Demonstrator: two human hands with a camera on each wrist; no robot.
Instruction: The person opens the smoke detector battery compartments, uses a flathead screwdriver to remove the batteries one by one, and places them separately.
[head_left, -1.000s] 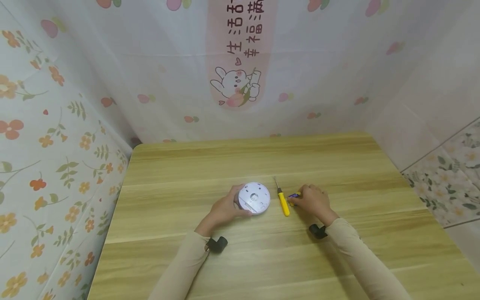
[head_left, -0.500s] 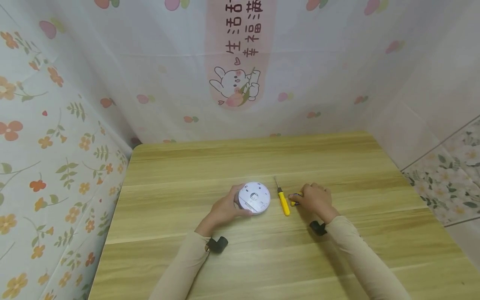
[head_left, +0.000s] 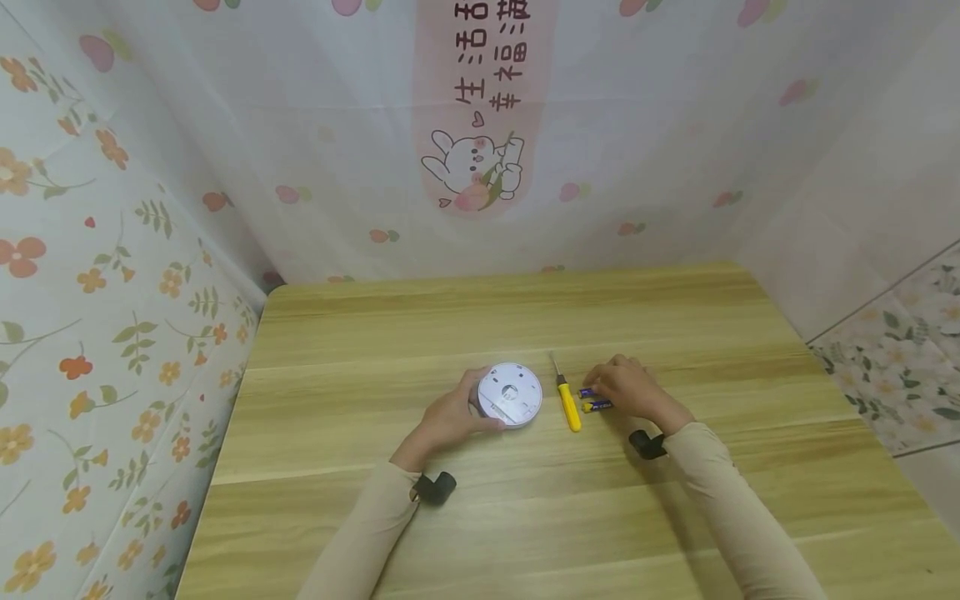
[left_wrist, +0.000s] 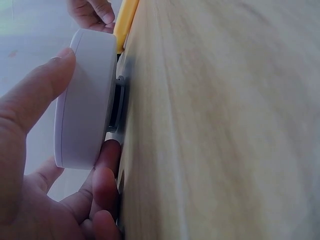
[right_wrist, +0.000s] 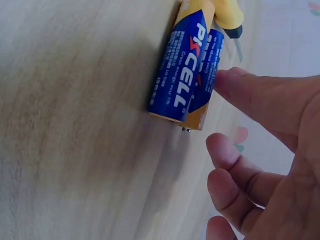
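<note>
My left hand [head_left: 452, 415] grips a round white device [head_left: 517, 385], its pale face with a central disc and small slots turned up. From the left wrist view, the thumb lies on the device's white side wall [left_wrist: 85, 100], and fingers curl beneath beside a dark raised part [left_wrist: 118, 105]. Two blue-and-yellow PKCELL batteries [head_left: 597, 407] lie side by side on the table. Over them is my right hand [head_left: 630, 388], fingers loosely bent. In the right wrist view one fingertip [right_wrist: 227, 80] is right at the farther battery [right_wrist: 202, 95]; the nearer battery [right_wrist: 182, 65] is free of the fingers.
A yellow-handled screwdriver [head_left: 568, 406] lies between the device and the batteries, its shaft pointing away. The wood-grain table [head_left: 480, 517] meets a patterned curtain [head_left: 337, 167] at its back edge. A black wrist camera [head_left: 435, 488] sits on my left wrist.
My right hand has loosened from the batteries and shifted slightly away; they now lie apart, side by side. The left hand still holds the white device in the same place.
</note>
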